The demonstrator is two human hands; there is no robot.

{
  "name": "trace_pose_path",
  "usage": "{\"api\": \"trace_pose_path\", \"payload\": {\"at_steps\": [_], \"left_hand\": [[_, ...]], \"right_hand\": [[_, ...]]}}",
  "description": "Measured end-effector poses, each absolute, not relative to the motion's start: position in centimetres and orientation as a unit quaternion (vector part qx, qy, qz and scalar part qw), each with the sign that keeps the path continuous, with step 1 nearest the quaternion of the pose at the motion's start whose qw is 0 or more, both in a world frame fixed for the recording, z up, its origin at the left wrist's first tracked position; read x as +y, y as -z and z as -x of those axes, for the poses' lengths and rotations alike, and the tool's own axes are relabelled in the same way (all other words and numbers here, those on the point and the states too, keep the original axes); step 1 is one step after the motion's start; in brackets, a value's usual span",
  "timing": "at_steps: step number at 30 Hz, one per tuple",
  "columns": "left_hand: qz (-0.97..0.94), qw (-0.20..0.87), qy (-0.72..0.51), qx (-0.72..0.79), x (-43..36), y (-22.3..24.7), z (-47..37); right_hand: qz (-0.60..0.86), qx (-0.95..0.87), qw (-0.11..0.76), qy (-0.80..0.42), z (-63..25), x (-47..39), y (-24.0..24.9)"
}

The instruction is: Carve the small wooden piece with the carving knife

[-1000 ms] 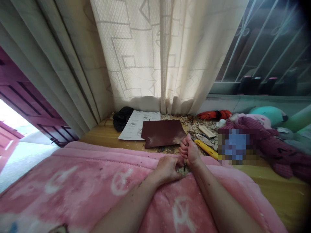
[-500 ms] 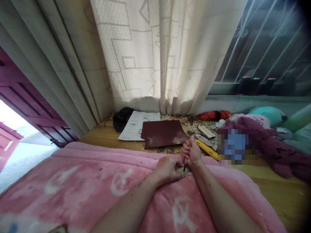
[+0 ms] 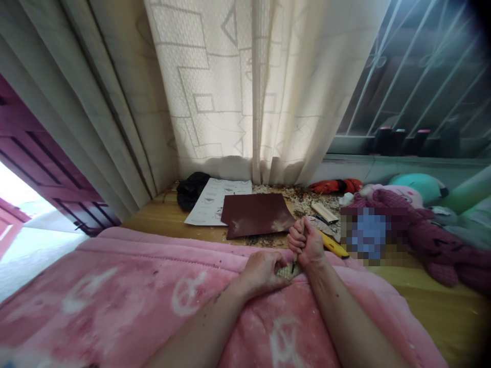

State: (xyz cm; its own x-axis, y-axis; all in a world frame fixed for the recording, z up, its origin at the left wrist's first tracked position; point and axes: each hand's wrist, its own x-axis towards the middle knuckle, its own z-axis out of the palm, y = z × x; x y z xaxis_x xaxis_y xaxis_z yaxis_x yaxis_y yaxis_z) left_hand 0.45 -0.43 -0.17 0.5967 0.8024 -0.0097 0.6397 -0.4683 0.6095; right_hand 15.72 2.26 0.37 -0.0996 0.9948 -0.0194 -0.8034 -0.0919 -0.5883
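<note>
One pale piece (image 3: 284, 272), lower centre, pinched in the left hand (image 3: 261, 270); one tool (image 3: 294, 266) in the right hand (image 3: 307, 244), grip fisted, shaft pointing down. Mid-frame: one brown sheet (image 3: 255, 213), one white sheet (image 3: 209, 202).

Backlit curtain (image 3: 215, 92) ctr, barred window (image 3: 414, 82) rt, purple door (image 3: 49, 158) lt

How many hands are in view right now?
2: the left hand, holding the small pale piece, and the right hand beside it, gripping a dark-tipped tool. No others show.
</note>
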Motion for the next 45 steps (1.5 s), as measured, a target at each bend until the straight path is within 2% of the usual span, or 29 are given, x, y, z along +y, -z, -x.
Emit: {"api": "trace_pose_path", "payload": {"at_steps": [10,28,37,45], "left_hand": [[-0.835,0.297,-0.148,0.439,-0.3,0.3,-0.4],[-0.829,0.304,-0.123,0.454,-0.3,0.0,-0.5],[-0.823,0.314,-0.113,0.459,-0.5,-0.4,-0.6],[-0.831,0.295,-0.105,0.459,-0.5,-0.4,-0.6]], "right_hand": [[0.207,-0.206,0.674,-0.679,-15.6,2.2,-0.6],[0.240,-0.245,0.672,-0.657,-14.8,1.9,-1.2],[0.252,-0.276,0.640,-0.671,-14.2,1.8,-1.6],[0.241,-0.320,0.556,-0.728,-14.2,1.7,-2.3]]}}
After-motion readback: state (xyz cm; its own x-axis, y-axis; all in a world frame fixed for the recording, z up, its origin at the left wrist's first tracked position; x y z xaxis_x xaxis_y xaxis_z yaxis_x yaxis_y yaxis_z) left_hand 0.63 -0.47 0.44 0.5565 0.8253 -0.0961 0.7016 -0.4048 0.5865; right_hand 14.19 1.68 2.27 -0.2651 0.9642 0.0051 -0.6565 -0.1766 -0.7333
